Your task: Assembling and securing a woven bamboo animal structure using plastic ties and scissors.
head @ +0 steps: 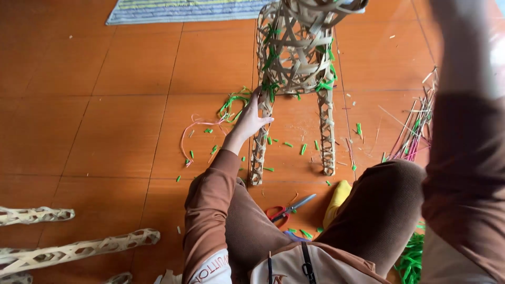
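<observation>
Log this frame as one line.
left hand: grips woven frame at leg | right hand: out of view, arm raised | scissors on floor

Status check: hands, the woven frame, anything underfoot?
Left hand gripping woven frame at its leg. Right hand out of view, arm raised. Red-handled scissors and green strip offcuts on floor.
</observation>
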